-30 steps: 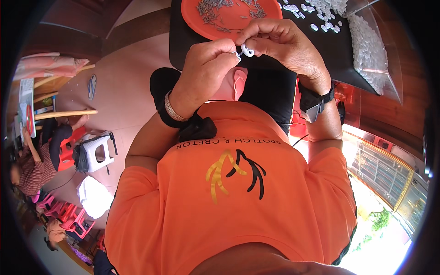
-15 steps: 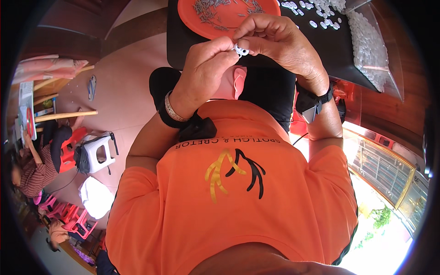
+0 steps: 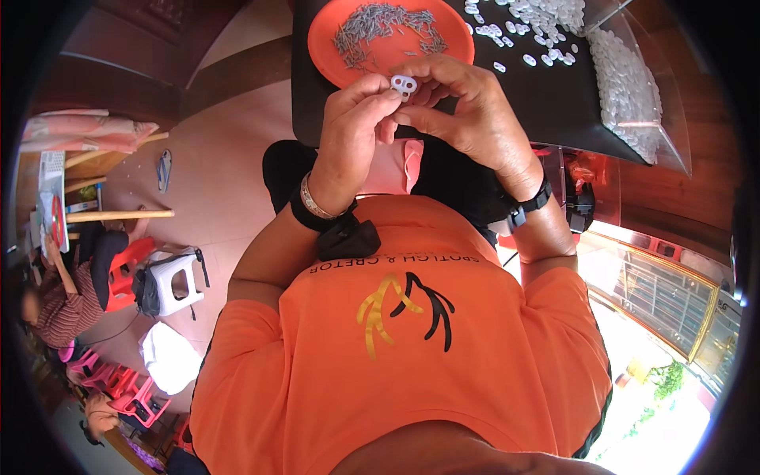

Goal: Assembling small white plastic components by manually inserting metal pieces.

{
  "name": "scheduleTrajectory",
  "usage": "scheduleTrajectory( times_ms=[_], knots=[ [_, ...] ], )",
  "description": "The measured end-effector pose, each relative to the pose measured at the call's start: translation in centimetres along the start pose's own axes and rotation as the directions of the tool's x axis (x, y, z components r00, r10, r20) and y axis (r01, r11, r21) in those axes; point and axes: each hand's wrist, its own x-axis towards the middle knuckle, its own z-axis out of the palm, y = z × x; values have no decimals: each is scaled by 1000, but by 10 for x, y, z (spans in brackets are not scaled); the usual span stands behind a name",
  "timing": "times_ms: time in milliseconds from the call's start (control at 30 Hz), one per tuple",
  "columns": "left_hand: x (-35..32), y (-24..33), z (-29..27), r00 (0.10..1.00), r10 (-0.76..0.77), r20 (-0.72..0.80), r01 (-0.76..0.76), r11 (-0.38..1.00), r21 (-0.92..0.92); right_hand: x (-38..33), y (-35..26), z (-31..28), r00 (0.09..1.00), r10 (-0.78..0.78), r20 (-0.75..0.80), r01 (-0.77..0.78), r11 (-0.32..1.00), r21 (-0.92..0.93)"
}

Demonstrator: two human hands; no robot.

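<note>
Above the near edge of the black table, my left hand [image 3: 358,119] is closed, pinching a small white plastic piece with two round holes [image 3: 404,84] between thumb and fingers. My right hand [image 3: 463,107] is close against it on the right, its thumb apart from its bent fingers. The right index finger reaches just behind the white piece; whether it touches cannot be made out. Beyond the hands, an orange-red round tray [image 3: 323,47] carries many grey nail-like metal pins [image 3: 372,28]. Many similar white pieces [image 3: 546,59] lie loose on the table to the right.
A clear-walled box packed with white pieces [image 3: 625,87] stands at the table's right side. The black table [image 3: 507,103] runs under the tray. At left are a white stool [image 3: 178,281], a white bag [image 3: 168,356], a slipper [image 3: 164,170] and a seated person [image 3: 67,305].
My right thumb has come away from the white piece, and the right hand has opened. The left hand still holds the piece, now turned with both holes in plain sight.
</note>
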Motion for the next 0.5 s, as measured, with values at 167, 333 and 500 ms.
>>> scheduleTrajectory(
  times_ms=[167,333,500],
  knots=[
    [2,-2,0,1000,11,-20,-12,999,-44,1,3,6,984,-153,-93,135,977,-168],
    [2,-2,-2,1000,26,8,-25,998,-55,1,3,7,980,-172,-100,156,976,-152],
    [2,-3,0,1000,20,11,-20,998,-62,-1,3,9,985,-141,-99,132,987,-92]
  ],
)
